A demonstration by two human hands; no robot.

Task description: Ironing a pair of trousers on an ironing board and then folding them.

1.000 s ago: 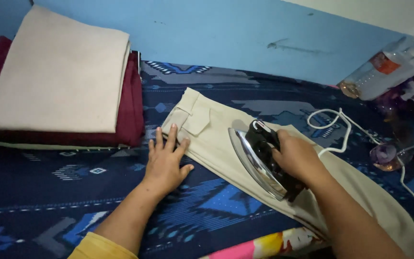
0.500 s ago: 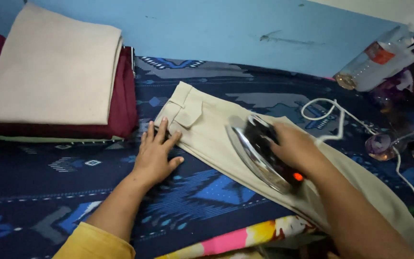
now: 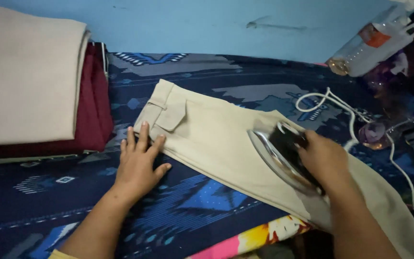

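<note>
Both hands are on the beige trousers [image 3: 216,139], which lie folded flat on the dark blue patterned cloth [image 3: 49,201], waistband toward 10 o'clock and leg running off toward 4 o'clock. Left hand [image 3: 137,165] is open, palm down, fingers spread, fingertips on the lower edge near the flapped pocket [image 3: 171,115]. Right hand [image 3: 327,160] is closed round the black handle of the iron [image 3: 283,153], whose metal sole rests on the leg — its white cord [image 3: 331,100] loops off toward 1 o'clock.

To press well, I judge the flat hand should hold the fabric taut while the iron glides along the leg's length, fingers well apart from the sole. Both forearms enter from 6 o'clock; the left wrist is straight, the right one bent over the handle.

At 9 o'clock sits a folded stack [image 3: 29,76], beige over maroon; a clear plastic bottle [image 3: 370,45] lies at 2 o'clock.
</note>
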